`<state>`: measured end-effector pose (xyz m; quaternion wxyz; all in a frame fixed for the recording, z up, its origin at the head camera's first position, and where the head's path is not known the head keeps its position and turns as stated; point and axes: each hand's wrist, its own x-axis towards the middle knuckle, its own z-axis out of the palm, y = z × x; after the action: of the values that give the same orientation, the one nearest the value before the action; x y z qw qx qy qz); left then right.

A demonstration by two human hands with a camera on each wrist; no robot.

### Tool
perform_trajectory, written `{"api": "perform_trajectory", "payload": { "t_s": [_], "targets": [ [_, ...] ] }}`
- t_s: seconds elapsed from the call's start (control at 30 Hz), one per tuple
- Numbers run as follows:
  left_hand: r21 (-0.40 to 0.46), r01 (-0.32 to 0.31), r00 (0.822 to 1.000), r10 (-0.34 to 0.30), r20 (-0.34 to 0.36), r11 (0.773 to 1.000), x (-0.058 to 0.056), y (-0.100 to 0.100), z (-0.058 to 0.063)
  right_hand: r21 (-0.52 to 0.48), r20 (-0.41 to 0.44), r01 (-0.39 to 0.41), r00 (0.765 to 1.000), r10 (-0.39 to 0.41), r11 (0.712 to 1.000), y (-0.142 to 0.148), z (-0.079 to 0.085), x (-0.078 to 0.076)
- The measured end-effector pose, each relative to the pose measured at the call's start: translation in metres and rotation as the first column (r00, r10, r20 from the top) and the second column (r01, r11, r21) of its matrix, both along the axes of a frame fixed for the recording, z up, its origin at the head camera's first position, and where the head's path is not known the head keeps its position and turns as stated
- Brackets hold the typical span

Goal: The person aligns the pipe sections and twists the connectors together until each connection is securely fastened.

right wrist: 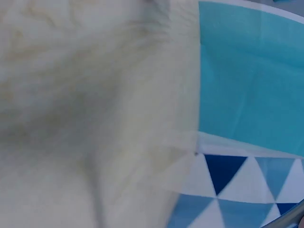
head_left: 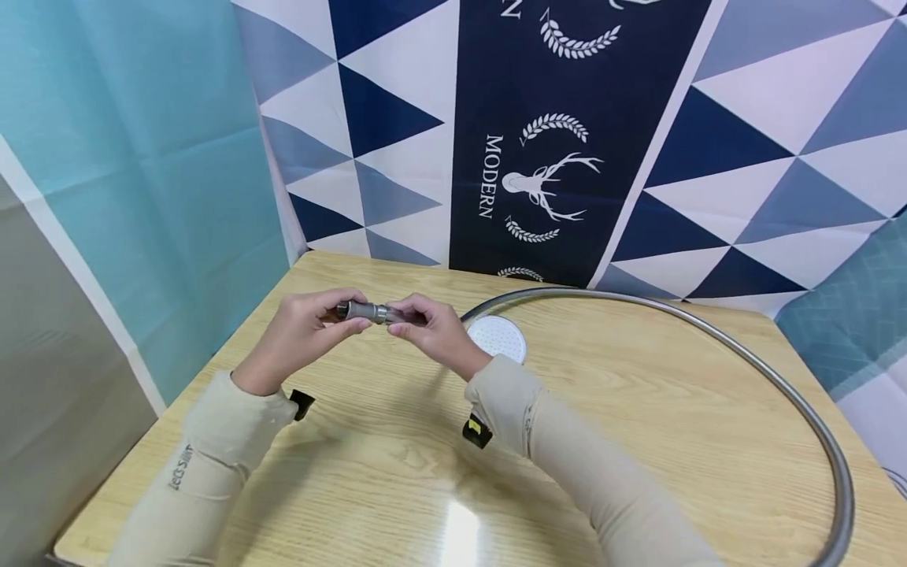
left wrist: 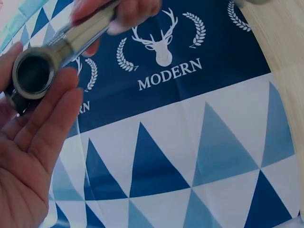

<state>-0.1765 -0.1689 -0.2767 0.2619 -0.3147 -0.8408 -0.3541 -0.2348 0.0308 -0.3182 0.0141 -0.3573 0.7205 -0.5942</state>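
Above the table, a slim grey metal tube fitting (head_left: 364,312) with a dark tip and a ringed middle lies between the two hands. My left hand (head_left: 308,329) pinches its left part between thumb and fingers. My right hand (head_left: 438,327) holds its right end, which those fingers partly cover. In the left wrist view the fitting (left wrist: 66,50) shows a round open mouth and a narrower shiny body. Just right of the right hand is a white round shower head (head_left: 498,339), its handle hidden. A metal shower hose (head_left: 708,331) emerges behind that hand; its near end is hidden.
The hose curves across the right side of the wooden table (head_left: 638,425) to its front edge. A patterned cloth (head_left: 397,118) hangs behind the table, a turquoise one (head_left: 156,173) at the left. The right wrist view is mostly blurred pale fabric.
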Motion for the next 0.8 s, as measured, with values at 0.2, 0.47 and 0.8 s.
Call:
{"api": "perform_trajectory", "payload": {
  "t_s": [0.2, 0.47, 0.8],
  "targets": [
    [0.109, 0.043, 0.999, -0.04, -0.029, 0.993, -0.005, 0.017, -0.001, 0.018, -0.05, 0.036, 0.998, -0.035, 0.999, 0.021, 0.015, 0.002],
    [0.196, 0.086, 0.99, -0.106, 0.095, 0.977, -0.008, 0.038, -0.007, 0.078, -0.036, 0.118, 0.993, -0.115, 0.99, 0.045, 0.016, 0.013],
    [0.288, 0.136, 0.93, -0.222, 0.293, 0.948, -0.012, 0.056, -0.014, 0.137, 0.003, 0.157, 0.987, -0.159, 0.978, 0.07, 0.014, 0.024]
  ]
}}
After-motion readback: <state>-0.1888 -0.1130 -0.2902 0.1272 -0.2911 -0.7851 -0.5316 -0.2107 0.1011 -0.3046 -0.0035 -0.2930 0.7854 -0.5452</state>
